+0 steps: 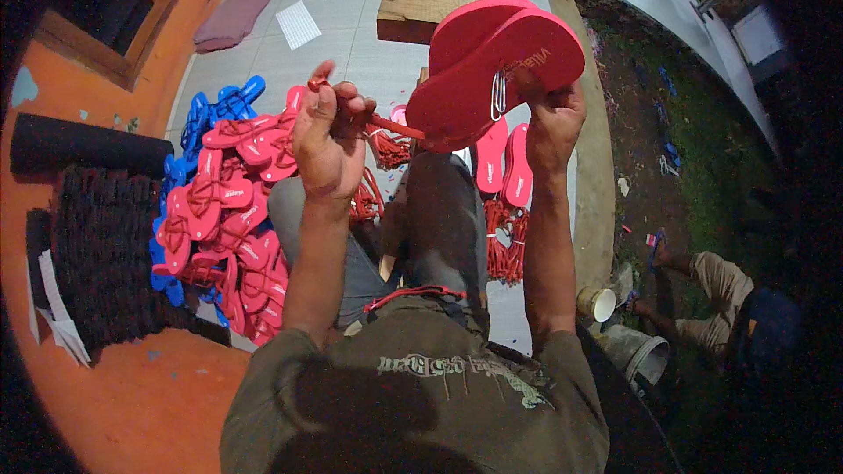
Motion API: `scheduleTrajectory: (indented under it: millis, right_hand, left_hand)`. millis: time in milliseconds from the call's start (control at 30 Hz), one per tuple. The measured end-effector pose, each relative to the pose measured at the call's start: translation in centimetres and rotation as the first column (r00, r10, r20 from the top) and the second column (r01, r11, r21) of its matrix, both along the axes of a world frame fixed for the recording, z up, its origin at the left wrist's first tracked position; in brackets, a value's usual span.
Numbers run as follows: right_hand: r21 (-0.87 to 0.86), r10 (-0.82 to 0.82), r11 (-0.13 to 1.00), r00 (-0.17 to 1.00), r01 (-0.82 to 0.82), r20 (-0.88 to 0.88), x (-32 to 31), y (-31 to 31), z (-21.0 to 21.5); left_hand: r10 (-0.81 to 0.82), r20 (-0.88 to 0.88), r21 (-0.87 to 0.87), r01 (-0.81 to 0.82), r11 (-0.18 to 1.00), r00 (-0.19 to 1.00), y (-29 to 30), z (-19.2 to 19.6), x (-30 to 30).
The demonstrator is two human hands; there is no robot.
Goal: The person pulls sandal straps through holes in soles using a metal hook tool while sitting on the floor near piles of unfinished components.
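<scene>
Olive T-shirt nearest; beyond, the right grip clasps pink flip-flop soles, apparently steadying them while the left grip holds a red strap outstretched.

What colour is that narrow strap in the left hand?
The narrow strap in the left hand is red, best seen in the head view.

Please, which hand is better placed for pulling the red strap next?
Probably the left hand: its fingers are curled around the red strap, which runs across to the pink soles. The right hand seems less free, because it grips the soles near their edge.
</scene>
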State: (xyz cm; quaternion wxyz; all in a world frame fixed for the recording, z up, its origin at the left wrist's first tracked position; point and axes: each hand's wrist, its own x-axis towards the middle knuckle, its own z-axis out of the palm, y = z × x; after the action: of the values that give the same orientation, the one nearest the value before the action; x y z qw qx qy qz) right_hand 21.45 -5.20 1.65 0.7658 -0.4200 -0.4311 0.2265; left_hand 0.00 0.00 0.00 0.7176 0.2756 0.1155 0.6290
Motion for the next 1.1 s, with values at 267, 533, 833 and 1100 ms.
scheduleTrajectory:
  millis: [267, 533, 833, 1100]
  right_hand:
    - [0.021, -0.049, 0.999, 0.999, 0.049, 0.015, -1.0, -0.2, -0.9]
    - [0.095, -0.117, 0.989, 0.993, 0.118, -0.012, -2.2, 0.4, 0.3]
    - [0.068, -0.051, 0.996, 0.998, 0.054, -0.038, -1.3, 0.5, 1.2]
    - [0.071, -0.088, 0.993, 0.996, 0.089, -0.017, -1.5, 0.8, 0.6]
  left_hand:
    - [0.211, -0.253, 0.087, -0.195, 0.977, 0.944, 0.3, 0.5, 0.6]
    - [0.545, -0.553, 0.698, -0.007, 0.716, 0.630, -0.9, 1.9, 3.8]
    - [0.513, -0.449, 0.875, 0.244, 0.419, 0.731, 0.0, 2.5, 7.0]
    - [0.429, -0.648, 0.761, 0.518, 0.390, 0.629, -0.8, -0.1, 7.6]
